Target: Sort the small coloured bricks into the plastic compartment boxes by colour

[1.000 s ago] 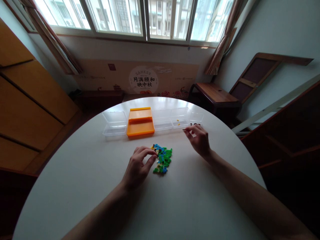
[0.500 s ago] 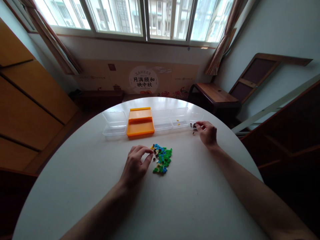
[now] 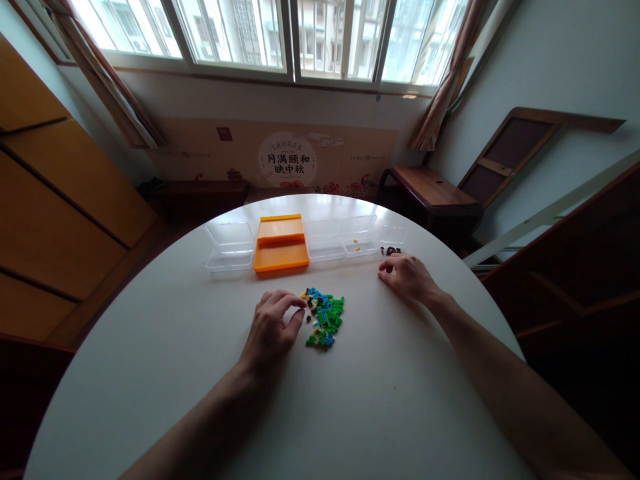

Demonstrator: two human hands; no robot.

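A pile of small toy bricks [image 3: 330, 313], green, blue, brown, yellow and cream, lies on the white table. At its left edge rests my left hand [image 3: 273, 327], curled, with a small gap between thumb and index finger beside some brown bricks [image 3: 310, 303]; I see nothing held there. My right hand [image 3: 410, 277] is low over the table in front of a small clear box [image 3: 393, 235] with dark brown bricks [image 3: 391, 251] in it. Its thumb and fingers are closed together near the tabletop. Whatever they hold is hidden.
Behind the pile stand an orange open box [image 3: 281, 257] and clear open boxes on either side, one at left [image 3: 229, 259] and one in the middle [image 3: 326, 249]. Another clear box [image 3: 367, 248] has yellow bricks [image 3: 357, 248] in it. A wooden chair [image 3: 433, 187] stands beyond the table.
My right hand has come down and toward me from the box of brown bricks. Its fingertips now cover the spot where a loose brown brick lay. The left hand has barely moved.
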